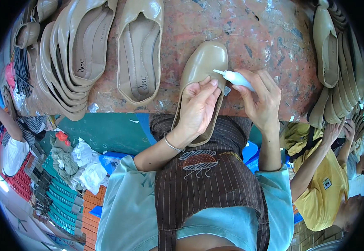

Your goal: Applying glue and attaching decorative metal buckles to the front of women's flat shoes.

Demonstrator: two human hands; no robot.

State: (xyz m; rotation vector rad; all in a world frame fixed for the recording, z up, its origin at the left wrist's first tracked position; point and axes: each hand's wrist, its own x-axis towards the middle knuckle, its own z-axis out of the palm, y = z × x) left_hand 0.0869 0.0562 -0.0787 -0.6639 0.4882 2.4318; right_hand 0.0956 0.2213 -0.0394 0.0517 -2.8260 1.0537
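A glossy beige slip-on shoe (209,57) lies with its toe on the worn reddish-brown table and its heel end over the near edge, by my apron. Bent fingers and thumb of my left hand (198,104) pinch the rim of its opening, covering part of the inside. My right hand (261,94) grips a small white squeeze bottle (237,79) from the right. Its thin nozzle points left, close over the shoe's upper; whether the tip touches cannot be seen. Another beige shoe (141,54) sits to the left, insole up.
Nested beige shoes (75,62) are stacked at the table's left, beside a bundle of dark cords (22,71). More shoes (330,62) stand in a row on the right edge. A person in a yellow shirt (322,192) works at the right, another person at the far left.
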